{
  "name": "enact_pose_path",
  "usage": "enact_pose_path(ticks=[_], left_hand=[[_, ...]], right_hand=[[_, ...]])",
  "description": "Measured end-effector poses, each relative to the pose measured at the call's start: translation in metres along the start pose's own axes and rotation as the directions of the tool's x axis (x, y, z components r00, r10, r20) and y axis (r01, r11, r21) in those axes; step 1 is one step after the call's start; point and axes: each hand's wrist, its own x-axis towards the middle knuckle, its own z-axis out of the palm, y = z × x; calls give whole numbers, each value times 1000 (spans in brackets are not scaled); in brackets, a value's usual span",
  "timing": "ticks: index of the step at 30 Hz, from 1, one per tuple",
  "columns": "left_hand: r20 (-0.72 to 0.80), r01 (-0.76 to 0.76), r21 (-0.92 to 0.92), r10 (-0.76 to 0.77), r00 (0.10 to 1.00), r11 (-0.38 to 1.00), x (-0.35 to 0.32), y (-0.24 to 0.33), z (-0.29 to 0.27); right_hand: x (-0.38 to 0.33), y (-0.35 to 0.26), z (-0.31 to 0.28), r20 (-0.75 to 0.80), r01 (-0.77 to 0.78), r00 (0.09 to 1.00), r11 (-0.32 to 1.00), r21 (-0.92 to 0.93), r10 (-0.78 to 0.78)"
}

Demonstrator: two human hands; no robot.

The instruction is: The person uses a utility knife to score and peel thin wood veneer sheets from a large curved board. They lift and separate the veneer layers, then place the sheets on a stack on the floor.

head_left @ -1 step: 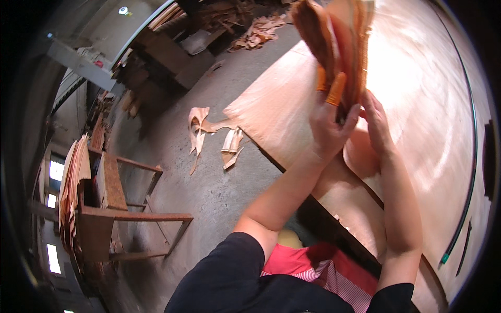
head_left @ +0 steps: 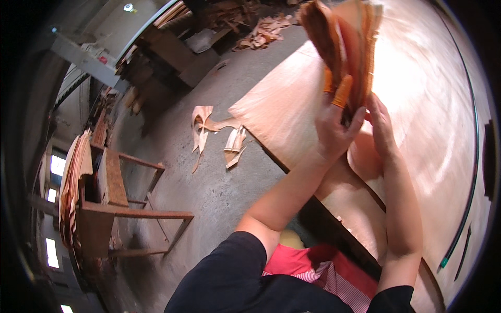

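Note:
A thick bundle of thin wood veneer sheets (head_left: 360, 47), brownish orange and fanned apart at the top, is held up over the pale wood sheets. My left hand (head_left: 334, 128) grips its lower left side, with orange covers on some of its fingers. At the lower right edge, my right hand (head_left: 382, 122) presses its fingers against the bundle, the fingertips partly hidden. Beneath both hands lies a broad stack of pale veneer sheets (head_left: 287, 101), with a curved loose piece (head_left: 365, 155) close below the wrists.
Torn veneer scraps (head_left: 235, 146) lie on the concrete floor (head_left: 209, 182) beside the stack's corner. A wooden frame stand (head_left: 151, 213) holding veneer sheets (head_left: 75, 177) is at left. Scrap piles (head_left: 266, 31) lie at the back. A dark green-tipped hose (head_left: 459, 227) curves along the right.
The view has shifted a little, so the background and the bundle appear slightly farther right. Both hands keep the same hold on the bundle.

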Motion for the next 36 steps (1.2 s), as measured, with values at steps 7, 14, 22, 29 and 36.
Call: enact_pose_path(ticks=[7,14,22,29,36], left_hand=[[-14,-33,47,34,999,998,2,5,-6],[-44,-29,92,33,998,995,1,4,-8],[-15,-9,132,11,1000,991,-1,5,1],[267,-126,-83,143,953,989,2,-10,1],[305,77,-376,45,951,924,-6,-11,12]], right_hand=[[0,8,-4,-15,-16,1000,999,-34,16],[2,18,-16,2,-90,996,992,-88,90],[2,12,-11,-81,-17,996,999,51,21],[6,-11,6,-71,120,992,961,250,-105],[1,-17,-9,-395,-114,902,978,175,176]])
